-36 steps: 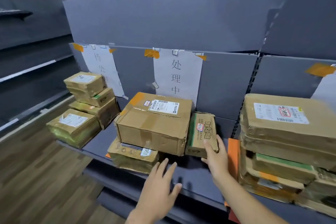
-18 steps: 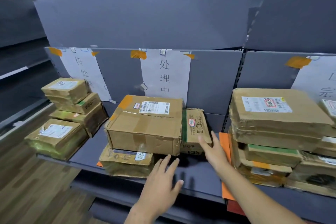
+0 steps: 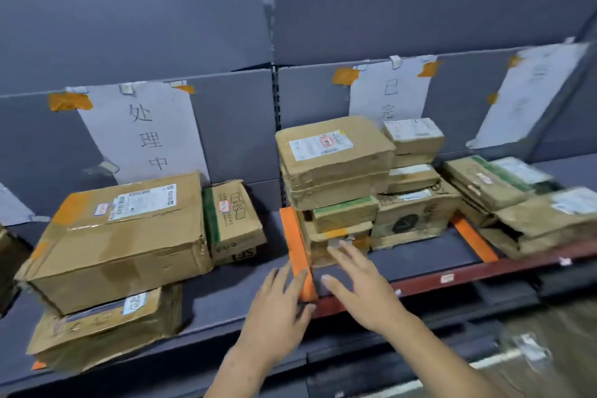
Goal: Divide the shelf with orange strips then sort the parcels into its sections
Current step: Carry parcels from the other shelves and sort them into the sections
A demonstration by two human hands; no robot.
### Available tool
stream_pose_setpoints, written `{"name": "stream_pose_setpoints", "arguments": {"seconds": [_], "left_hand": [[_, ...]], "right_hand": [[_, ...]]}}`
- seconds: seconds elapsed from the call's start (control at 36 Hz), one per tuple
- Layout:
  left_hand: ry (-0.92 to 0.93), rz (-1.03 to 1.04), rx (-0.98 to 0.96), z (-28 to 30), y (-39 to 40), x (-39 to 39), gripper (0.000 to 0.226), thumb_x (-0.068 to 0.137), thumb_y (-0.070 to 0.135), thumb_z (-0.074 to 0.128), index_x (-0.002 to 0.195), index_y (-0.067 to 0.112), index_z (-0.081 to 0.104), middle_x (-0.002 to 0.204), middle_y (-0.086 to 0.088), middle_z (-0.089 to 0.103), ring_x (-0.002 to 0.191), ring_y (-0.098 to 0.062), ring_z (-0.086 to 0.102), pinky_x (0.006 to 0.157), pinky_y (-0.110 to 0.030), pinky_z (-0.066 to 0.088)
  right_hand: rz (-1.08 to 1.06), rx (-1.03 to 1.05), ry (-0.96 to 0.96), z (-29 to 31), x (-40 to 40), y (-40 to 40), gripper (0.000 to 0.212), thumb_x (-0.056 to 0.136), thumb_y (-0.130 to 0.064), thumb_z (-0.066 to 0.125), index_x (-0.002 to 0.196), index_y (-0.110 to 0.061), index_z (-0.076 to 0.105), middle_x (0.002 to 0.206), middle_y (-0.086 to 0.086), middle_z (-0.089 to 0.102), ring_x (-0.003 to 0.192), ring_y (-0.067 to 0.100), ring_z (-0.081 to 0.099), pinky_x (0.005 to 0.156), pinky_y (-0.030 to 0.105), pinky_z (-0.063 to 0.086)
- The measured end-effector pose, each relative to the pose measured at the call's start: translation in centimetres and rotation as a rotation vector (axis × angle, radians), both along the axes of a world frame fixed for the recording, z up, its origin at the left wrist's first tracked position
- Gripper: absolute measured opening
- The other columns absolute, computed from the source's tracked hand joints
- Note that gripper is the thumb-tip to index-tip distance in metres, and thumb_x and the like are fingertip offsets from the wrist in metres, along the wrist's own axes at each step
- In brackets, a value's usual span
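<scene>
A grey shelf (image 3: 226,297) carries cardboard parcels split by orange strips. One orange strip (image 3: 295,245) runs front to back at the middle; a second orange strip (image 3: 473,241) lies further right. A large box (image 3: 122,242) sits on a flat parcel (image 3: 103,326) left of the middle strip, with a small box (image 3: 232,220) beside it. A stack of parcels (image 3: 336,171) stands right of that strip. My left hand (image 3: 277,310) hovers open over the strip's front end. My right hand (image 3: 358,281) is open, fingers spread, just in front of the stack's lowest parcel.
Paper signs (image 3: 145,132) with handwritten characters are taped to the back panel above each section. More parcels (image 3: 517,200) lie in the section at the far right. A red shelf edge (image 3: 452,278) runs along the front on the right. Floor shows below.
The view has swung right, from the left sections to the middle and right ones. My right hand has left the small box and both hands have moved right to the middle orange strip.
</scene>
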State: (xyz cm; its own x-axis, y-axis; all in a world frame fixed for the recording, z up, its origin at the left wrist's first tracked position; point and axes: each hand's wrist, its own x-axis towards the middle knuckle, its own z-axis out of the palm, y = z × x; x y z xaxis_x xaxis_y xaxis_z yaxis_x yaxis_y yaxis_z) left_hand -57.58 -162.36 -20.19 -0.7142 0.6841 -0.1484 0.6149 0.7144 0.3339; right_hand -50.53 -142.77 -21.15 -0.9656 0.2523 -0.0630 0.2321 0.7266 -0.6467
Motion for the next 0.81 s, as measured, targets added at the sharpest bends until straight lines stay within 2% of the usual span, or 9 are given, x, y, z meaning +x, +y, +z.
{"name": "stream_pose_setpoints", "arguments": {"seconds": [0.08, 0.17, 0.31, 0.42, 0.5, 0.58, 0.64, 0.72, 0.81], "left_hand": [[0.005, -0.07, 0.026, 0.5, 4.4, 1.2, 0.067, 0.103, 0.053, 0.04, 0.16, 0.034, 0.01, 0.169, 0.006, 0.002, 0.155, -0.022, 0.003, 0.125, -0.036, 0.014], [-0.008, -0.142, 0.039, 1.1, 9.3, 2.9, 0.068, 0.103, 0.056, 0.039, 0.16, 0.035, 0.009, 0.169, 0.008, 0.0, 0.155, -0.022, 0.001, 0.125, -0.038, 0.013], [-0.016, -0.275, 0.05, 1.8, 17.2, 6.8, 0.066, 0.102, 0.058, 0.037, 0.16, 0.037, 0.012, 0.169, 0.008, -0.003, 0.155, -0.023, -0.008, 0.126, -0.04, 0.008], [-0.035, -0.365, 0.048, 2.2, 23.2, 10.5, 0.067, 0.102, 0.058, 0.039, 0.16, 0.038, 0.012, 0.168, 0.01, -0.005, 0.155, -0.02, -0.012, 0.126, -0.04, 0.009], [-0.052, -0.441, 0.068, 2.0, 27.1, 13.1, 0.066, 0.102, 0.057, 0.041, 0.159, 0.037, 0.015, 0.168, 0.011, -0.004, 0.155, -0.019, -0.011, 0.125, -0.039, 0.011], [-0.078, -0.507, 0.096, 1.5, 30.6, 15.7, 0.066, 0.101, 0.056, 0.042, 0.159, 0.036, 0.017, 0.168, 0.01, -0.002, 0.155, -0.019, -0.009, 0.125, -0.038, 0.013], [-0.073, -0.554, 0.094, 1.5, 32.8, 17.5, 0.066, 0.102, 0.055, 0.042, 0.159, 0.034, 0.018, 0.168, 0.009, -0.001, 0.155, -0.019, -0.007, 0.124, -0.037, 0.013], [-0.078, -0.594, 0.079, 1.5, 36.1, 20.1, 0.065, 0.102, 0.053, 0.042, 0.159, 0.034, 0.017, 0.168, 0.009, -0.003, 0.155, -0.018, -0.008, 0.124, -0.037, 0.011], [-0.098, -0.63, 0.074, 1.2, 39.3, 22.2, 0.066, 0.102, 0.053, 0.043, 0.159, 0.035, 0.017, 0.168, 0.008, 0.0, 0.155, -0.02, -0.006, 0.124, -0.036, 0.012]], "right_hand": [[-0.06, 0.121, -0.077, 0.7, 4.6, 3.8, 0.086, 0.081, -0.088, 0.019, 0.158, -0.049, 0.019, 0.168, -0.022, -0.001, 0.156, 0.012, 0.003, 0.124, 0.04, 0.024], [-0.147, 0.178, -0.147, 1.8, 9.4, 7.4, 0.087, 0.082, -0.085, 0.016, 0.16, -0.045, 0.018, 0.169, -0.019, -0.002, 0.157, 0.012, -0.002, 0.126, 0.037, 0.017], [-0.318, 0.267, -0.179, 2.5, 17.5, 12.8, 0.097, 0.078, -0.086, 0.003, 0.159, -0.037, 0.026, 0.169, -0.013, 0.008, 0.156, 0.013, 0.001, 0.126, 0.034, 0.015], [-0.459, 0.249, -0.168, 1.9, 24.2, 16.7, 0.113, 0.069, -0.096, -0.009, 0.159, -0.037, 0.027, 0.169, -0.016, 0.007, 0.157, 0.012, -0.004, 0.128, 0.035, 0.009], [-0.517, 0.242, -0.204, 1.9, 28.9, 18.9, 0.104, 0.074, -0.091, -0.002, 0.16, -0.037, 0.023, 0.165, -0.022, 0.002, 0.156, 0.01, -0.01, 0.127, 0.031, 0.0], [-0.602, 0.19, -0.224, 1.5, 33.5, 21.0, 0.097, 0.078, -0.088, 0.006, 0.16, -0.039, 0.021, 0.164, -0.024, 0.0, 0.155, 0.009, -0.014, 0.128, 0.033, 0.001], [-0.656, 0.159, -0.226, 1.0, 36.2, 22.3, 0.102, 0.074, -0.093, 0.002, 0.16, -0.041, 0.021, 0.166, -0.024, -0.001, 0.155, 0.008, -0.015, 0.128, 0.033, 0.003], [-0.714, 0.17, -0.229, 0.7, 39.7, 24.2, 0.113, 0.065, -0.097, -0.01, 0.16, -0.043, 0.02, 0.16, -0.028, -0.003, 0.155, 0.008, -0.014, 0.124, 0.025, -0.003], [-0.761, 0.206, -0.252, 1.5, 42.3, 25.9, 0.108, 0.068, -0.093, -0.011, 0.16, -0.042, 0.018, 0.165, -0.023, -0.003, 0.156, 0.011, -0.012, 0.123, 0.027, -0.002]]}}
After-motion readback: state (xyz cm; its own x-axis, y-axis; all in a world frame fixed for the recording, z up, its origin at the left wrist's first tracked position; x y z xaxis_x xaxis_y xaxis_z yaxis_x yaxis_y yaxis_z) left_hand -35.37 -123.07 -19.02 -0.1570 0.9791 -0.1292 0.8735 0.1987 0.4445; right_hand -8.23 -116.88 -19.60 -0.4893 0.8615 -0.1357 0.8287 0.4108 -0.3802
